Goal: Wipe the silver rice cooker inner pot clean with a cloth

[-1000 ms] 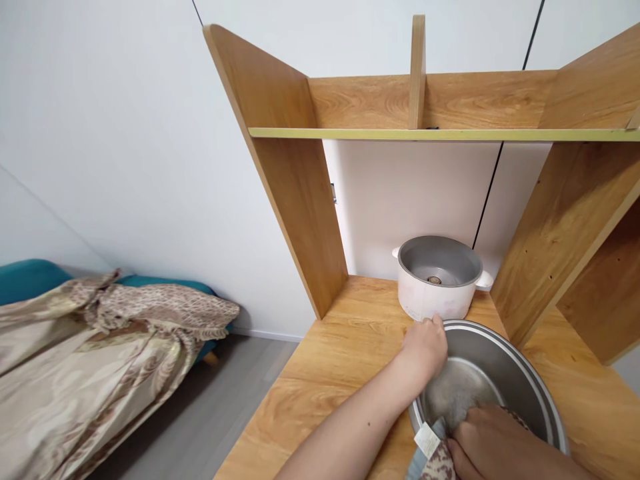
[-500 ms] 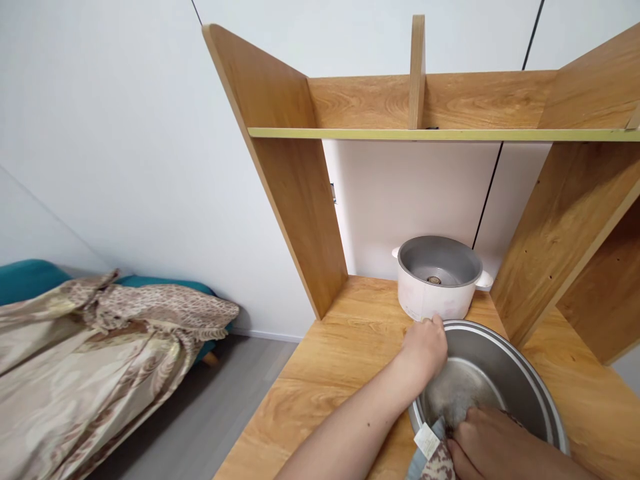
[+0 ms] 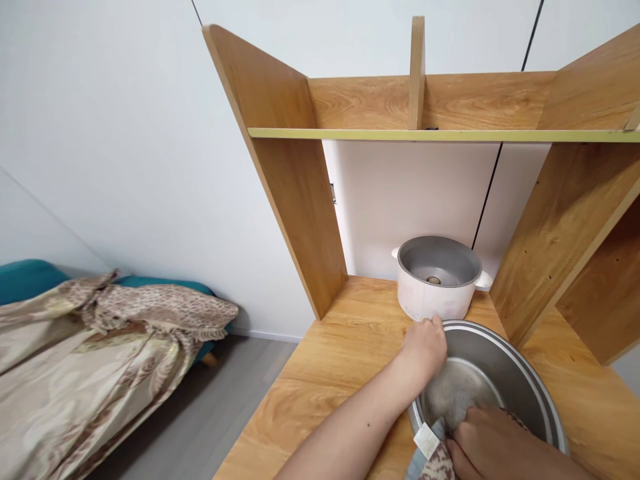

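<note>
1. The big metal bowl [image 3: 505,373] stands on the wooden table [image 3: 345,373] at the near right, its far rim just beside a white cooker pot [image 3: 436,280] farther back.
2. The left hand [image 3: 426,347] is curled over the bowl's left rim, fingers closed on the edge, holding the bowl in place.
3. The right hand [image 3: 493,443] is inside the bowl at its near side, pressed down on a patterned cloth [image 3: 437,460] with a small white tag; the fingers are bent onto the cloth, though how tightly they grip it cannot be told, as the hand runs off the bottom edge.
4. Over the last second almost nothing has changed: the left hand stays on the same spot of the rim, and the right hand has shifted only slightly on the cloth. That points to slow rubbing at one patch of the bowl's inside, with the bowl held steady.
5. The cooker pot is open and without a lid, under a wooden shelf [image 3: 440,133].
6. To the left, lower down, a patterned blanket [image 3: 100,347] lies over a teal seat.
</note>
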A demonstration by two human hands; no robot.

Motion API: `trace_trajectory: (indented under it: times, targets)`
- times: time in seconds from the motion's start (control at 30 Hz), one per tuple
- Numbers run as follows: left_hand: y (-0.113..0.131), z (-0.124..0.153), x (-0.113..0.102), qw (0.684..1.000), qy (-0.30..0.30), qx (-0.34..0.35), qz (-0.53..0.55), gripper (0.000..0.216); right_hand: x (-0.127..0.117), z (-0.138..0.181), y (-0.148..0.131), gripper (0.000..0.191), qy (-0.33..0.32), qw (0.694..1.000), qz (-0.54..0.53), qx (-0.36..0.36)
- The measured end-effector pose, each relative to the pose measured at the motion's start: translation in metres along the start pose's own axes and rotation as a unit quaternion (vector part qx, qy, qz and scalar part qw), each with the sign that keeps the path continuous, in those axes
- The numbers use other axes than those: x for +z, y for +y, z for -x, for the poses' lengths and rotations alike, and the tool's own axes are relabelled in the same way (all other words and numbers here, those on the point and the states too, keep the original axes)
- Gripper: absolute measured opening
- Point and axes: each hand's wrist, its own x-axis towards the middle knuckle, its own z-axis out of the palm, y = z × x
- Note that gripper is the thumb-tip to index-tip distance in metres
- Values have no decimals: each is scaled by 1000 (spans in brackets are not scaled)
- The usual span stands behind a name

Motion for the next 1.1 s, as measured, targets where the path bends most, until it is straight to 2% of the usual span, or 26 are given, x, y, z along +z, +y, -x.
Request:
trace_trajectory:
  times: [0.2, 0.47, 0.77, 1.1]
  targets:
    - [0, 0, -1, 1000, -3, 0, -3, 34, -4, -1, -3, 43, -43, 999, 4, 15]
    - [1, 1, -2, 1000, -8, 1, -8, 36, -7, 1, -4, 42, -29, 999, 5, 17]
    - [1, 1, -2, 1000, -4, 3, -6, 34, 1, -1, 1, 42, -26, 999, -19, 4]
    - [1, 0, -2, 1000, -6, 0, -12, 35, -3, -1, -1, 44, -51, 997, 38, -36]
